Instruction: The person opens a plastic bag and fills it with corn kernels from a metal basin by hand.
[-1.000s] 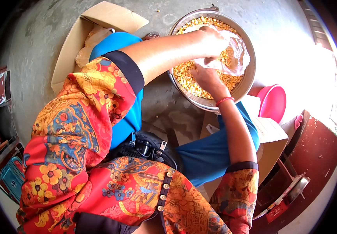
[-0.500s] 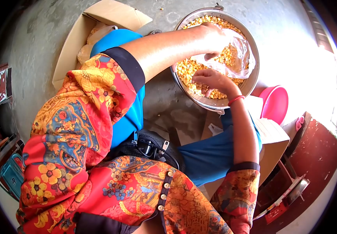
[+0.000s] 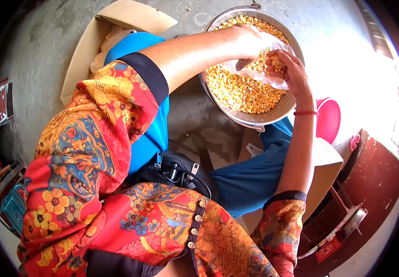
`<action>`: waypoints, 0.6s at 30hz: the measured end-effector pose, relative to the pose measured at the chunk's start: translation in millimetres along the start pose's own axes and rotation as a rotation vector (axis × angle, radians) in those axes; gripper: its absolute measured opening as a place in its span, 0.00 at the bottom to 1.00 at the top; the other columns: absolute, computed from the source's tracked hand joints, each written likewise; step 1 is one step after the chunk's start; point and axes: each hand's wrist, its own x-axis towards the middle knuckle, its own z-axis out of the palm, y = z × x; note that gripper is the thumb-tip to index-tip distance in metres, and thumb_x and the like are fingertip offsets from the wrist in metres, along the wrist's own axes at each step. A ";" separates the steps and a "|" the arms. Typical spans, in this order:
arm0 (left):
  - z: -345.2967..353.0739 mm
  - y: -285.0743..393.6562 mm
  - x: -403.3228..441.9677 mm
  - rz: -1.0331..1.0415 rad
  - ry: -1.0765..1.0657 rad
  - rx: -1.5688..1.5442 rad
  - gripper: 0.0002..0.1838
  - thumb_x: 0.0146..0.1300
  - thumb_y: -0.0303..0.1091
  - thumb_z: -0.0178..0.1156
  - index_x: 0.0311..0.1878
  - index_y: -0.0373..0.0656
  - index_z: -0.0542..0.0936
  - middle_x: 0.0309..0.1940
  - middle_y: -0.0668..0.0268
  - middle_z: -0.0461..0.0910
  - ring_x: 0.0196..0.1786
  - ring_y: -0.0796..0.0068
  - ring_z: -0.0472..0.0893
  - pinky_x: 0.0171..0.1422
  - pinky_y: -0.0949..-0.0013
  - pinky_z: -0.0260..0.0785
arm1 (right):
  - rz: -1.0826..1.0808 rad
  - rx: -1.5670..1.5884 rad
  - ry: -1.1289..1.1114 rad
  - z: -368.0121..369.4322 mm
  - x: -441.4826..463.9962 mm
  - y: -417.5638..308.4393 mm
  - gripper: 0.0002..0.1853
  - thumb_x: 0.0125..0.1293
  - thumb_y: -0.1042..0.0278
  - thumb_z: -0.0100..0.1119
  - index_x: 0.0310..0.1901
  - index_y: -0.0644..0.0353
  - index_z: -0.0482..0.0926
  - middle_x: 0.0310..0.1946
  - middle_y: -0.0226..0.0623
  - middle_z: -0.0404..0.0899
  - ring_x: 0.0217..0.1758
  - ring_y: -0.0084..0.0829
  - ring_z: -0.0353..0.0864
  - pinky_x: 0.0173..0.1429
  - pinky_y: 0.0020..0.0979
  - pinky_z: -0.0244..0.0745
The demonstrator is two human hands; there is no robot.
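A round metal bucket (image 3: 294, 104) holds many yellow corn kernels (image 3: 241, 94). Over the kernels my left hand (image 3: 248, 44) grips the edge of a clear plastic bag (image 3: 273, 83), its fingers bent down and partly hidden. My right hand (image 3: 291, 71), with a red band at the wrist, is at the bag's right side, palm turned up and fingers curled round a small heap of corn kernels (image 3: 279, 63).
An open cardboard box (image 3: 81, 57) with filled bags stands at the upper left. A pink tub (image 3: 328, 120) and another cardboard box (image 3: 324, 157) are right of the bucket. A black bag (image 3: 176, 173) lies in my lap.
My right hand has moved up and right from the kernels at the bucket's near side to the plastic bag, and now holds kernels. My left hand stays nearly in place.
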 end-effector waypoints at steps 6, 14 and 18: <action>5.8 -2.9 6.5 -0.001 0.075 0.041 0.30 0.33 0.34 0.73 0.45 0.41 0.78 0.37 0.57 0.80 0.43 0.61 0.80 0.46 0.61 0.74 | -0.255 -0.629 0.195 0.7 4.3 16.3 0.17 0.64 0.57 0.53 0.48 0.60 0.77 0.39 0.34 0.79 0.41 0.25 0.79 0.43 0.24 0.76; 9.3 -9.8 14.2 0.013 0.115 -0.005 0.40 0.36 0.30 0.71 0.58 0.48 0.69 0.39 0.57 0.80 0.43 0.61 0.80 0.44 0.60 0.74 | 0.100 -0.638 -0.406 71.0 2.9 24.4 0.12 0.63 0.63 0.51 0.43 0.58 0.78 0.33 0.34 0.80 0.34 0.22 0.79 0.33 0.25 0.76; 9.4 -9.9 11.0 0.023 0.165 -0.049 0.36 0.35 0.29 0.70 0.55 0.46 0.72 0.39 0.58 0.80 0.43 0.61 0.80 0.44 0.61 0.74 | -0.576 -1.036 -0.150 94.8 20.0 78.4 0.18 0.59 0.70 0.51 0.52 0.51 0.72 0.45 0.48 0.76 0.46 0.46 0.77 0.49 0.41 0.72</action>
